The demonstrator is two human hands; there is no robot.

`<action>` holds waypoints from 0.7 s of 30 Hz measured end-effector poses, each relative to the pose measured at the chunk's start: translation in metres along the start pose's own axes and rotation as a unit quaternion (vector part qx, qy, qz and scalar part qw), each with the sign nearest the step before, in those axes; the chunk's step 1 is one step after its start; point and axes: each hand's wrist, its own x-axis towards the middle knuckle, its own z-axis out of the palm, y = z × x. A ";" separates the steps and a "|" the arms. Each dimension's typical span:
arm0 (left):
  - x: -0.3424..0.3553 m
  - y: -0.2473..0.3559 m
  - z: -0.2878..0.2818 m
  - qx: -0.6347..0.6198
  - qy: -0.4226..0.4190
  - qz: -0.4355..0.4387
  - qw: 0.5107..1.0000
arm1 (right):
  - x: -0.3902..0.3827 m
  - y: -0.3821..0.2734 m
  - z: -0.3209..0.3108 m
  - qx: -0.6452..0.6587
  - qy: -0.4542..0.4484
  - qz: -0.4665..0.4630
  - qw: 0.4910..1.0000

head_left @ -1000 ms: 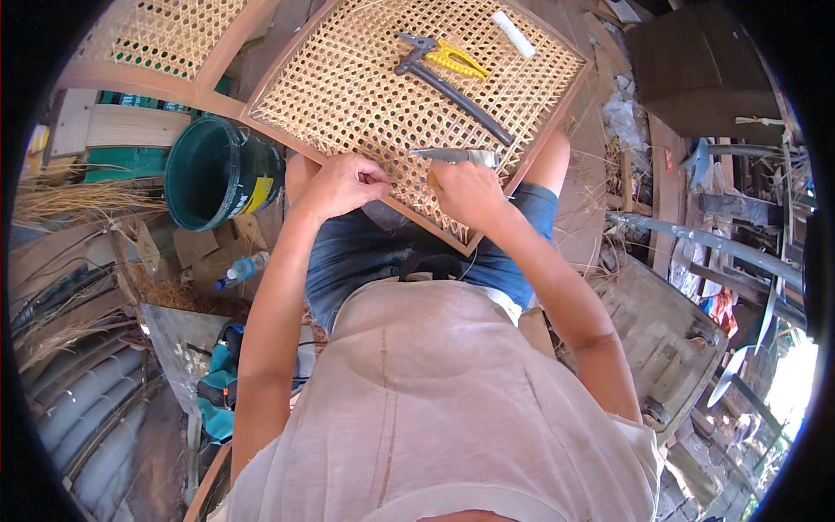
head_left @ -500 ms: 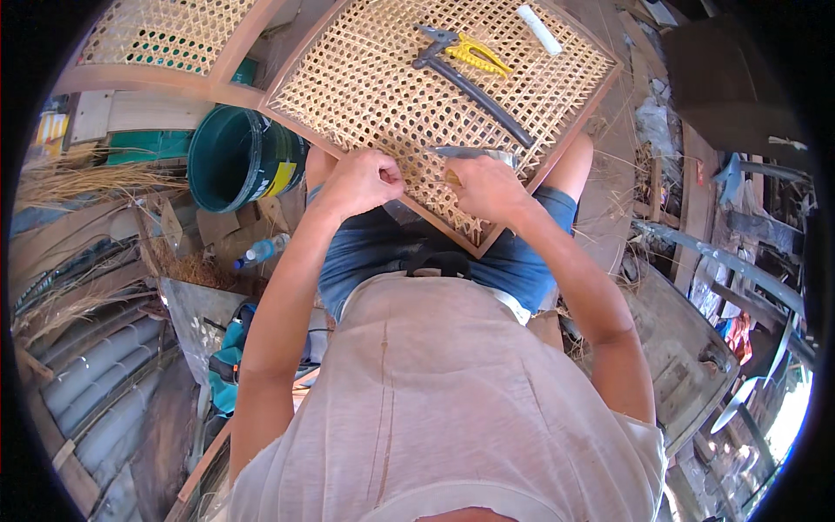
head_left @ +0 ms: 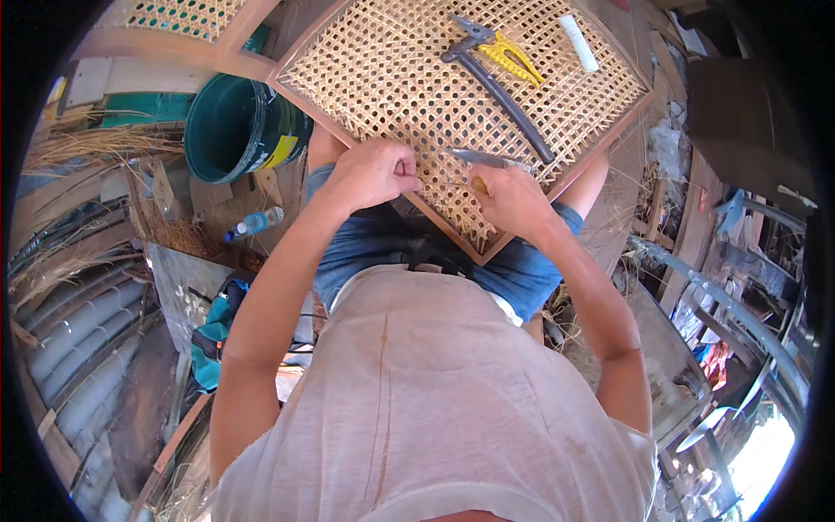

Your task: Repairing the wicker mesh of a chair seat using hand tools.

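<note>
A woven cane panel (head_left: 365, 83) in a wooden frame rests slanted across my lap. My left hand (head_left: 376, 177) is closed at its near left edge, thumb and fingertips pinched together; whatever they hold is too small to make out. My right hand (head_left: 511, 198) is closed over the near corner of the weave. From its thumb side shows the yellowish end of a small tool (head_left: 477, 184), mostly hidden by the fingers. Just beyond the knuckles a knife (head_left: 474, 157) lies along the cane, blade pointing left; whether fingers touch it I cannot tell.
Farther up the panel lie yellow-handled pliers (head_left: 513, 61), a dark hammer (head_left: 504, 103) and a white stick-like roll (head_left: 577, 43). A green bucket (head_left: 259, 129) stands left, near a plastic bottle (head_left: 259, 221). Another caned frame (head_left: 165, 45) is at upper left.
The panel has turned slightly, its tools shifting right in view. Both hands have moved a little to the right along with it, their grips much the same.
</note>
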 end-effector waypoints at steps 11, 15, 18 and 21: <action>0.011 -0.001 -0.012 -0.034 -0.058 -0.031 0.997 | -0.002 0.010 0.002 0.029 0.037 -0.019 0.999; 0.010 0.008 -0.005 0.018 -0.018 -0.042 0.999 | -0.005 0.013 -0.009 0.026 -0.002 -0.006 1.000; 0.014 0.007 -0.007 0.021 -0.031 -0.019 0.999 | -0.005 0.018 -0.010 0.030 0.000 -0.009 1.000; 0.025 -0.027 -0.016 -0.124 -0.073 0.036 0.989 | -0.004 0.021 -0.005 0.050 0.028 -0.028 0.998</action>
